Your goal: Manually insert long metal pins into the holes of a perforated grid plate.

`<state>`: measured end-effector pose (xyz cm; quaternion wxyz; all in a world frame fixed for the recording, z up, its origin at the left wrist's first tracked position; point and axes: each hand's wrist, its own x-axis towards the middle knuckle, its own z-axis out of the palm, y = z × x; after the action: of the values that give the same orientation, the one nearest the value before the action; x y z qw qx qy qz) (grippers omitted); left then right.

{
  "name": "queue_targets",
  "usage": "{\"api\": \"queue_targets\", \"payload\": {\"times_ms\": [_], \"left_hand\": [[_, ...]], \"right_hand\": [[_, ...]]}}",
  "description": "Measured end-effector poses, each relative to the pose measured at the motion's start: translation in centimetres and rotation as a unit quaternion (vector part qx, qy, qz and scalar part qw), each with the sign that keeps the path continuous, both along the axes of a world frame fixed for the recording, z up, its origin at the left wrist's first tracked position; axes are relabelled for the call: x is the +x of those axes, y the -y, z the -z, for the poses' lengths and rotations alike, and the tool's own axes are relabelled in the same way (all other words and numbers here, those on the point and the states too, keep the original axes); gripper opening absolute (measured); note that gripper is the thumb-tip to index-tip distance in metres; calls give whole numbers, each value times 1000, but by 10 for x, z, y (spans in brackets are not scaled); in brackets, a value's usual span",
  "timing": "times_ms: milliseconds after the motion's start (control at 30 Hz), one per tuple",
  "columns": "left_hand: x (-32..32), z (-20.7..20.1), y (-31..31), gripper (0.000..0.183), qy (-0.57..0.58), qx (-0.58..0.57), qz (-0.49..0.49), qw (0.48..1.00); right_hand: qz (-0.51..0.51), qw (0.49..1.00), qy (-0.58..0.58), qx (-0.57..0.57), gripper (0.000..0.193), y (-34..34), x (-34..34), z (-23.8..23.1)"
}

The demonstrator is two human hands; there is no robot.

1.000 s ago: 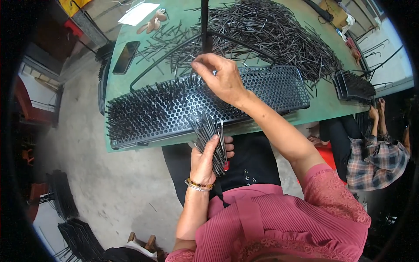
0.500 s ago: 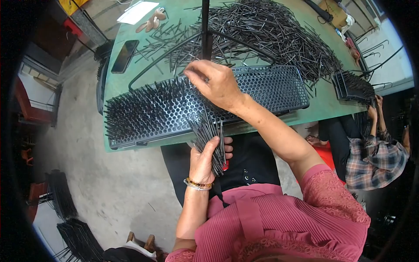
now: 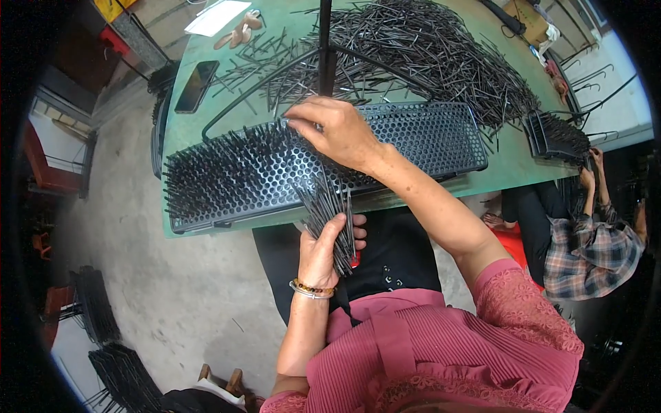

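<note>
A bundle of thin dark rods (image 3: 329, 221) is gripped in my left hand (image 3: 317, 256), its fingers wrapped round them below the table's near edge. A small red piece (image 3: 356, 260) shows beside the bundle. Above the long black perforated tray (image 3: 413, 144), my right hand (image 3: 337, 134) is closed in a pinch, fingertips down at the tray's far edge. Whatever sits between those fingertips is too small to make out. Many upright rods (image 3: 220, 165) fill the tray's left part; bare holes show across its right part.
Behind the tray lies a big heap of loose dark rods (image 3: 413, 48) on the green table (image 3: 148, 220). A black post (image 3: 325, 41) with splayed legs stands there. A phone (image 3: 197, 87) lies left. At right, another person (image 3: 592, 241) handles a second rod-filled tray (image 3: 558, 138).
My right hand has shifted slightly left and down, its fingertips now lower at the tray's far edge among the upright rods. My left hand and its bundle have stayed in place.
</note>
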<state>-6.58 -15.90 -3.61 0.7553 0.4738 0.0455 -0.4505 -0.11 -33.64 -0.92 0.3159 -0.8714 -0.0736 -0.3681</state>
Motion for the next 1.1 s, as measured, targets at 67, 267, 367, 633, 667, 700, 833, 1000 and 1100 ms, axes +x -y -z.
{"api": "queue_targets", "payload": {"times_ms": [67, 267, 367, 633, 667, 700, 833, 1000, 1100], "left_hand": [[0, -1, 0, 25, -1, -6, 5, 1000], [0, -1, -2, 25, 11, -24, 23, 999], [0, -3, -2, 25, 25, -35, 34, 999], [1, -1, -5, 26, 27, -4, 26, 999], [1, -2, -6, 26, 35, -2, 20, 999], [1, -4, -5, 26, 44, -1, 16, 999], [2, -11, -2, 23, 56, -46, -6, 997], [-1, -12, 1, 22, 65, -20, 35, 997], [-3, -9, 2, 22, 62, -9, 29, 998]], "right_hand": [[-3, 1000, 10, -6, 17, 3, 2, 2], [25, 995, 19, -91, 19, 6, 4, 0], [15, 997, -19, -80, 21, 6, 2, -4], [25, 997, 46, -57, 19, 1, -10, -7], [9, 999, -22, 21, 17, 0, -19, -10], [-5, 991, -90, 97, 16, 1, -31, -16], [-95, 878, -384, 269, 37, 10, -59, -27], [-158, 820, -375, 404, 23, 9, -68, -16], [-111, 813, -415, 393, 23, 18, -72, -23]]}}
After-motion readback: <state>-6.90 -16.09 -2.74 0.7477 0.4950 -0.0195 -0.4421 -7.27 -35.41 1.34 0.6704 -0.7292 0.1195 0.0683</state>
